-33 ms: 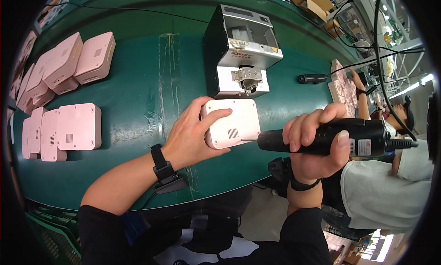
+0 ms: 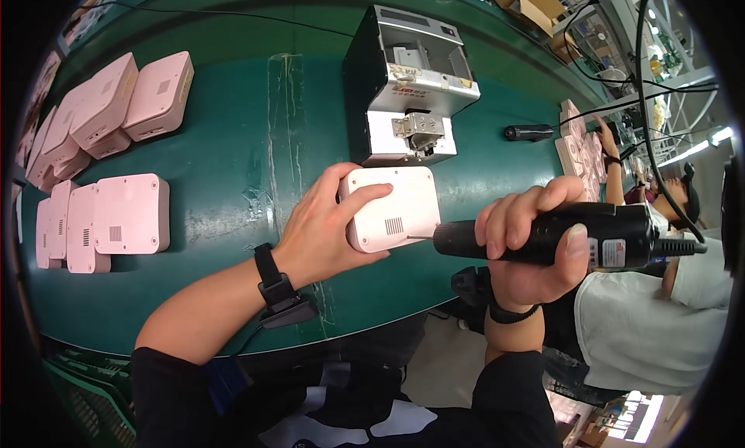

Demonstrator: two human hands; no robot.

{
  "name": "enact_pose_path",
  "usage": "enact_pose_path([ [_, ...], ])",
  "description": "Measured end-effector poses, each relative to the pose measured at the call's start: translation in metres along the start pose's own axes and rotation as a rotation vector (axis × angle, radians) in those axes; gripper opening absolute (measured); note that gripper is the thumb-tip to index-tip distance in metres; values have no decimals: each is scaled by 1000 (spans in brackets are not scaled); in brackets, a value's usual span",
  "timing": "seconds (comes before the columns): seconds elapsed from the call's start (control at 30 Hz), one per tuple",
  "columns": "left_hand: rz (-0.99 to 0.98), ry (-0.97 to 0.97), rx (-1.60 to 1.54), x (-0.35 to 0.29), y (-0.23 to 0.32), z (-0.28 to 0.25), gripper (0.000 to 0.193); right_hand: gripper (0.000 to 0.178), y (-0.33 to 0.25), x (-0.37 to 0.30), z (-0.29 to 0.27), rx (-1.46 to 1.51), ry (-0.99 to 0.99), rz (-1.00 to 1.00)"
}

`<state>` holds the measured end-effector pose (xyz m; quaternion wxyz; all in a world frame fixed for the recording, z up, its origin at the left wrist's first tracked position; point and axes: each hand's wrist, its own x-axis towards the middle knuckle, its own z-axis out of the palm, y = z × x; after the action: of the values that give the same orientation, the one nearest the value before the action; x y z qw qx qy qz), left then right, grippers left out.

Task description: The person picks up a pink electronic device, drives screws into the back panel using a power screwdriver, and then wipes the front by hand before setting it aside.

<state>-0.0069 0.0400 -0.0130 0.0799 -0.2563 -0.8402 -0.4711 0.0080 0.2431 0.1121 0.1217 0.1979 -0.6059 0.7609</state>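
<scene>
My left hand (image 2: 317, 217) wraps round the left end of a pale pink plastic housing (image 2: 410, 198) on the green table, thumb and fingers on its top face and edges. The housing has rounded corners, small corner holes and a slotted vent. A black corded electric screwdriver (image 2: 604, 221) lies sideways in my right hand (image 2: 535, 242), fingers closed round its body. Its thin bit points left and reaches over the housing near the vent; whether the tip sits in a hole I cannot tell. Just beyond the housing stands a silver-and-black screw feeder (image 2: 423, 87).
Several similar pink housings (image 2: 132, 211) lie in two groups at the left. Another black screwdriver (image 2: 529, 132) rests right of the feeder, near more pink parts (image 2: 578, 157). A co-worker's hand (image 2: 608, 140) is beside those. A black cable (image 2: 638, 76) hangs at the right.
</scene>
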Motion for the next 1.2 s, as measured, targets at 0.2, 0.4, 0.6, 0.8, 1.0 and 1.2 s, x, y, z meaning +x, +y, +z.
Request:
enact_pose_path([
  [0.2, 3, 23, -19, 1, -4, 1, 79, 44, 2, 2, 5, -26, -39, 33],
  [0.4, 5, 23, -30, 2, -2, -2, 78, 45, 3, -2, 11, -54, -22, 17],
  [0.6, 38, 26, 20, 3, -3, -3, 78, 39, 0, 18, 7, -50, -78, 6],
  [0.8, 39, 19, 35, 2, 1, -2, 79, 27, 4, 85, 2, -69, 97, -177],
  [1.0, 41, 23, 43, 0, 1, -2, 79, 31, 20, 101, 3, -173, 139, -55],
  [1.2, 36, 29, 62, -5, -6, -7, 79, 30, 7, 56, 19, 45, -25, 50],
])
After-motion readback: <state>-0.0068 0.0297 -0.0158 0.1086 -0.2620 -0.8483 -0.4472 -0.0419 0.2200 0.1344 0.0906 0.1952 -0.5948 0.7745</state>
